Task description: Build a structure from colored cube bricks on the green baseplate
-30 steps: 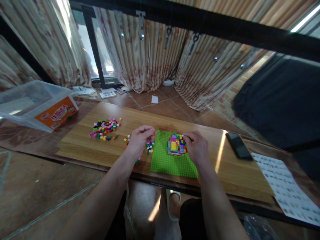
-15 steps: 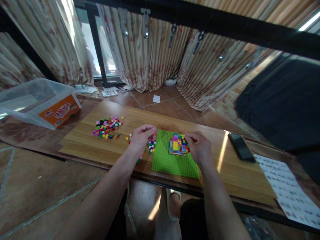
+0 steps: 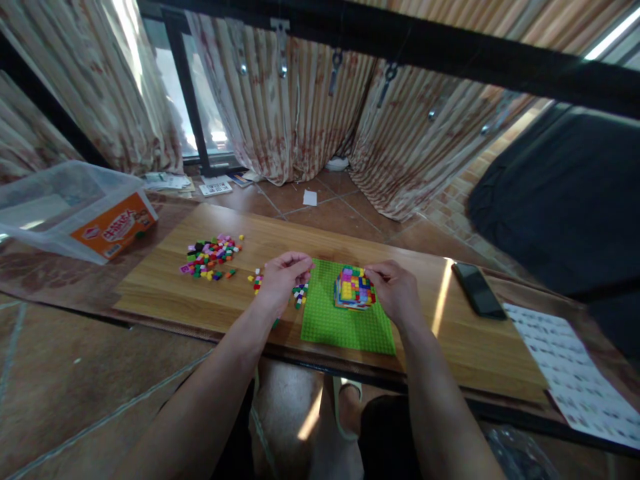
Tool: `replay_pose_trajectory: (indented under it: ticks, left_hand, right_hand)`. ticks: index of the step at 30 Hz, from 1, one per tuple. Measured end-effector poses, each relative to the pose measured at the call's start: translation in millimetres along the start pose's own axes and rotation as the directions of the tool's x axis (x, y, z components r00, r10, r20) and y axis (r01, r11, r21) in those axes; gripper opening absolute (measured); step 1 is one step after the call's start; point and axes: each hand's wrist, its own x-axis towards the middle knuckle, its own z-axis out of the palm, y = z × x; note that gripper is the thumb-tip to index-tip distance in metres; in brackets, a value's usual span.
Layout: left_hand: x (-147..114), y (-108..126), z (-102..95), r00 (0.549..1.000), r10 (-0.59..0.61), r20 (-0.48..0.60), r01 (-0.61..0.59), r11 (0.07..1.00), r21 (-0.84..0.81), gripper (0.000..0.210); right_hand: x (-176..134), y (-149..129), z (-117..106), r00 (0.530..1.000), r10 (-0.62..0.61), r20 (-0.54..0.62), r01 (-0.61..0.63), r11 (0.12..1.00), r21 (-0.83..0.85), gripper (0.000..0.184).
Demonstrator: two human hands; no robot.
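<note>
A multicoloured block of toy bricks stands on a green studded baseplate. At its upper right corner, my right hand has thumb and forefinger pinched together, touching or almost touching the top bricks. Anything between those fingertips is too small to make out. My left hand hovers by the baseplate's upper left edge, its fingertips also closed in a pinch whose content I cannot see. Partly hidden under that hand are small loose bricks, with more showing just left of it.
A larger heap of loose bricks lies on the wooden board, left of my hands. Farther left stands a clear plastic bin with an orange label. On the right are a black phone and a printed sheet.
The whole view has shifted slightly. Both hands keep nearly the same pinched poses, the right one still at the brick block's corner.
</note>
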Motion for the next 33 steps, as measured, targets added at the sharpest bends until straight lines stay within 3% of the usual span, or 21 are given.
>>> replay_pose_trajectory:
  ticks: [15,24,28,33]
  left_hand:
    - [-1.1,-8.1,12.2,0.998,-0.047,0.039,0.044,0.995,0.088,0.030]
    - [0.5,-16.7,20.8,0.995,-0.052,0.083,0.045,0.995,0.086,0.032]
    - [2.1,-15.9,21.9,0.995,-0.021,0.093,0.015,0.997,0.075,0.030]
    - [1.0,-13.6,23.4,0.990,-0.001,0.138,-0.006,0.999,0.051,0.028]
  right_hand:
    - [10.2,-9.0,4.6,0.981,-0.136,0.140,0.156,0.977,-0.144,0.027]
    - [10.4,-8.3,4.3,0.978,-0.090,0.188,0.094,0.995,-0.012,0.019]
    - [0.9,3.0,8.7,0.994,-0.047,0.102,0.031,0.987,0.158,0.017]
    - [-4.8,9.5,9.9,0.986,0.029,-0.167,0.024,0.951,0.307,0.020]
